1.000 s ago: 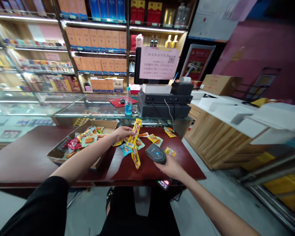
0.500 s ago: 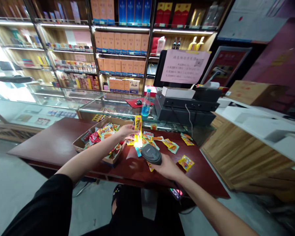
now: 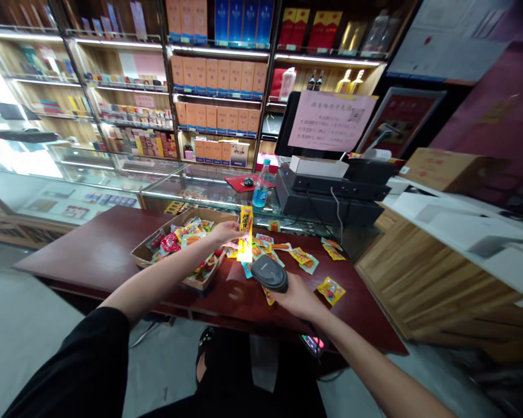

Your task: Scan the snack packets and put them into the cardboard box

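My left hand pinches a long yellow snack packet, holding it upright above the table. Light from the scanner glares on the packet's lower end. My right hand is wrapped round a dark grey barcode scanner, whose head points at the packet. Beneath my left forearm stands an open cardboard box full of small snack packets. Other loose packets lie on the table behind the scanner and to its right, among them a yellow one.
The dark red wooden table meets a glass counter. On the counter are a bottle of blue drink, a mouse on a red mat and a monitor with a pink notice. A wooden cabinet stands at the right.
The view has shifted very slightly. Both hands keep their hold and their places, with the scanner's light still on the yellow packet.
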Tool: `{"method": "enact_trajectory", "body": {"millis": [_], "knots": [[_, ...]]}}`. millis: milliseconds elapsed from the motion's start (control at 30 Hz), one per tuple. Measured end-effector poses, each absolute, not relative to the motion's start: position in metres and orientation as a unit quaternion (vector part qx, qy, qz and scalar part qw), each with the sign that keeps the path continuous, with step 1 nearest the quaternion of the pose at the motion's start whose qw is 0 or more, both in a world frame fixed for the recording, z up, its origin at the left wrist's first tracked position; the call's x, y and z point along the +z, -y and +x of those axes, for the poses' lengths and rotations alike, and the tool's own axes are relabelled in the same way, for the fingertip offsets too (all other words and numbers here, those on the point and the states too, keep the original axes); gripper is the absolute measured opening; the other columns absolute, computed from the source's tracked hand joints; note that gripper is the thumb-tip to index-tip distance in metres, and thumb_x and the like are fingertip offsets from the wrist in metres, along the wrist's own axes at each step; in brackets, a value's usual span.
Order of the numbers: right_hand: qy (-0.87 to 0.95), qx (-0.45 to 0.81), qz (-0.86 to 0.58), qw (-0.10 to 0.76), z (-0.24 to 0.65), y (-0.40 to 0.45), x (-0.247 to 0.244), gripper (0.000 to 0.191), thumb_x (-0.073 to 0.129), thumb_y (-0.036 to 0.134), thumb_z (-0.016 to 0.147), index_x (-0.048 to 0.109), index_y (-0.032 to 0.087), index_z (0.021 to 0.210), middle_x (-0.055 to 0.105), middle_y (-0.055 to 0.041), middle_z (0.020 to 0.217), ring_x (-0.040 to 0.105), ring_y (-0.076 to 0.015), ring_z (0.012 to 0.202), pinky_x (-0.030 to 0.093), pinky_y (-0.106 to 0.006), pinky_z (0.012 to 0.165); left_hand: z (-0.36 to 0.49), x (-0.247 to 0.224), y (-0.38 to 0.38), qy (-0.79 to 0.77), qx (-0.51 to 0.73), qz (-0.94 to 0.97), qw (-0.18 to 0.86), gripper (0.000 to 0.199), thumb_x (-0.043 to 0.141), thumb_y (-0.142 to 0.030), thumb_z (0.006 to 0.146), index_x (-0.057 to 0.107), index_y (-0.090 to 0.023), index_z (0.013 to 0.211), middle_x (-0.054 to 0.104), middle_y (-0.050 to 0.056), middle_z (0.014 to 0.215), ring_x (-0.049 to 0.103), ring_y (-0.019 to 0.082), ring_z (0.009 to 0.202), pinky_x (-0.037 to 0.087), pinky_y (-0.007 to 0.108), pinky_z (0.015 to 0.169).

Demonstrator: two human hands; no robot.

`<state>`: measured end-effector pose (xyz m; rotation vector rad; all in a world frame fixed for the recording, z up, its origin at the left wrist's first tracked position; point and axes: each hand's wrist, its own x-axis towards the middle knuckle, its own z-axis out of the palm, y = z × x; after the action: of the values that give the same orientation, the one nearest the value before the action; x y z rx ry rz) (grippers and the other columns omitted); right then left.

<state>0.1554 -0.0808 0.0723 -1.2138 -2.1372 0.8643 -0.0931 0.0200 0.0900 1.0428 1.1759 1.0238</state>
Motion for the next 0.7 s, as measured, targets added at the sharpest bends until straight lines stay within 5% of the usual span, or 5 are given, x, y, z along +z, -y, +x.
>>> {"method": "enact_trajectory", "body": {"millis": [233, 500, 700], "knots": [[0.804, 0.308, -0.436, 0.262, 0.147, 0.084, 0.078, 0.027, 0.064, 0.023, 0.075, 0.070, 0.017, 0.100, 0.076, -0.0062, 0.091, 0.071, -0.0253, 0.085, 0.053, -0.033, 0.075, -0.104, 0.089, -0.013, -0.517, 0.450, 0.444, 0.577, 0.056, 0.092, -0.035, 0.041, 0.055, -0.016, 0.077, 0.069, 0.001, 0.072, 0.068, 0.018, 0.069, 0.057, 0.037, 0.070], [0.804, 0.335, -0.423, 0.251, 0.140, 0.077, 0.065, 0.031, 0.064, 0.029, 0.078, 0.068, 0.015, 0.105, 0.075, -0.0096, 0.102, 0.070, -0.0275, 0.094, 0.054, -0.036, 0.082, -0.179, 0.107, -0.002, -0.574, 0.503, 0.405, 0.503, 0.055, 0.093, -0.033, 0.043, 0.057, -0.015, 0.081, 0.066, 0.001, 0.069, 0.064, 0.013, 0.061, 0.055, 0.027, 0.059], [0.813, 0.352, -0.383, 0.261, 0.132, 0.069, 0.055, 0.037, 0.065, 0.028, 0.078, 0.065, 0.017, 0.114, 0.073, -0.0085, 0.109, 0.069, -0.0261, 0.100, 0.052, -0.037, 0.089, -0.234, 0.131, 0.020, -0.580, 0.542, 0.375, 0.479, 0.054, 0.092, -0.034, 0.047, 0.064, -0.012, 0.087, 0.067, 0.003, 0.076, 0.064, 0.013, 0.067, 0.059, 0.030, 0.064]]}}
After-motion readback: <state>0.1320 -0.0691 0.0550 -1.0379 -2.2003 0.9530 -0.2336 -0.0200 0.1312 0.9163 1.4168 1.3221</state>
